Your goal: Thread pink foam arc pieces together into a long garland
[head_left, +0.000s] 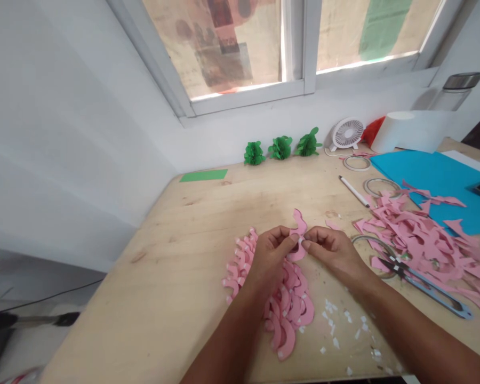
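Note:
My left hand (271,250) and my right hand (331,249) meet over the wooden table (176,266), both pinching one curved pink paper piece (299,225) that rises between the fingertips. A small white bit shows at the pinch point. Beneath and left of my hands lies a pile of similar curved pink pieces (282,306) with white tabs on their ends. Small white scraps (336,320) are scattered to the right of that pile.
Pink paper offcuts (424,240) and scissors (420,280) lie at right by a blue sheet (436,178). A pen (354,191), tape rings (357,162), small fan (346,133), three green paper balls (280,148), a green strip (204,175) and white paper roll (408,130) sit farther back.

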`<state>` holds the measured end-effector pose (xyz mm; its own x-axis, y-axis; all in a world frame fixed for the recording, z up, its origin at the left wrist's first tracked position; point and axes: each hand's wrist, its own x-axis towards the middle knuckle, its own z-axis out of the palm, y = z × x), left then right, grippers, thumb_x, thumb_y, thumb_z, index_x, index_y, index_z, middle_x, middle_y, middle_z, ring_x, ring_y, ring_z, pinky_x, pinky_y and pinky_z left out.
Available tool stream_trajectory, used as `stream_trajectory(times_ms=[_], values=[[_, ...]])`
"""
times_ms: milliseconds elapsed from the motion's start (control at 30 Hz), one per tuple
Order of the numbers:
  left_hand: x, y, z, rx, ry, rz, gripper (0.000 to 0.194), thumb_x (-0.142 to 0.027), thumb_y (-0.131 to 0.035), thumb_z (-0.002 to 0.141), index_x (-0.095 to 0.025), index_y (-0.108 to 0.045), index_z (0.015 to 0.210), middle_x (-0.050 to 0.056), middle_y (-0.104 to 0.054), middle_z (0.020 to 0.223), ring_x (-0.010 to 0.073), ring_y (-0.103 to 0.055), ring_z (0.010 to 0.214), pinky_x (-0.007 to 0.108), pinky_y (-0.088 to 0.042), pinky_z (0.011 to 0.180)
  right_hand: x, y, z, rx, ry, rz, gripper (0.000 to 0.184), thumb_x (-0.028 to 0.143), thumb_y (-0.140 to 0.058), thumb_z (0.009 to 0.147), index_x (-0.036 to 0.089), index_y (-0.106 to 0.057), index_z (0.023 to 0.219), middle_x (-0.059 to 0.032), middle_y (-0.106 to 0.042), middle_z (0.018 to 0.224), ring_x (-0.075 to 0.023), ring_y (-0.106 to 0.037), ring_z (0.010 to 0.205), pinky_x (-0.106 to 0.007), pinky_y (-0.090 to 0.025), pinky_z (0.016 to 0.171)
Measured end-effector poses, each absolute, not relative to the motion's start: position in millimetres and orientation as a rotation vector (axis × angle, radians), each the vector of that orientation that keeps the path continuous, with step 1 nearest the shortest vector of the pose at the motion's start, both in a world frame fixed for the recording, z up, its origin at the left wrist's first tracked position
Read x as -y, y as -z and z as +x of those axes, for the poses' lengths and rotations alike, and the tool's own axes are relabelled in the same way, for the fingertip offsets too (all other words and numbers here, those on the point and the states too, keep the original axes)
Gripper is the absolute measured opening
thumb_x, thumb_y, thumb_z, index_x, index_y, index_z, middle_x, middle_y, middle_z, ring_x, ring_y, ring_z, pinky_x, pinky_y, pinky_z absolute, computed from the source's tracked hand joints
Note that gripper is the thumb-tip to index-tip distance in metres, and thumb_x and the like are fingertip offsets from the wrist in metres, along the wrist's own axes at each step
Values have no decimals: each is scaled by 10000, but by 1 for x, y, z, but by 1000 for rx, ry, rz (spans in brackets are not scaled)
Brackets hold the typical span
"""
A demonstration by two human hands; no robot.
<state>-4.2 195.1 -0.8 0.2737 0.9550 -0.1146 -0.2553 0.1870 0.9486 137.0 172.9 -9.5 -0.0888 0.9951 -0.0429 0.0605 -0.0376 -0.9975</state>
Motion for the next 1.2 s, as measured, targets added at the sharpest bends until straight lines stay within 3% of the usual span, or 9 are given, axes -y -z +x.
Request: stream_trajectory(times_ms=[267, 1200], values=[[-195, -1, -4, -888, -1044, 1009, 169, -269, -657, 680, -130, -592, 608, -19, -510, 537, 77, -428, 530, 209, -336, 557, -173, 10, 138, 1324, -1266, -1245, 309, 439, -580, 757, 182, -472, 627, 51, -352, 578, -88, -306, 520, -232, -239, 468], [-193, -2, -2, -1003, -1129, 1115, 225, -286, -587, 715, -147, -565, 539, -10, -518, 501, 95, -441, 509, 223, -358, 547, -172, 8, 138, 1334, -1300, -1190, 276, 391, -572, 776, 182, -473, 626, 55, -350, 578, -84, -291, 511, -234, -226, 467]])
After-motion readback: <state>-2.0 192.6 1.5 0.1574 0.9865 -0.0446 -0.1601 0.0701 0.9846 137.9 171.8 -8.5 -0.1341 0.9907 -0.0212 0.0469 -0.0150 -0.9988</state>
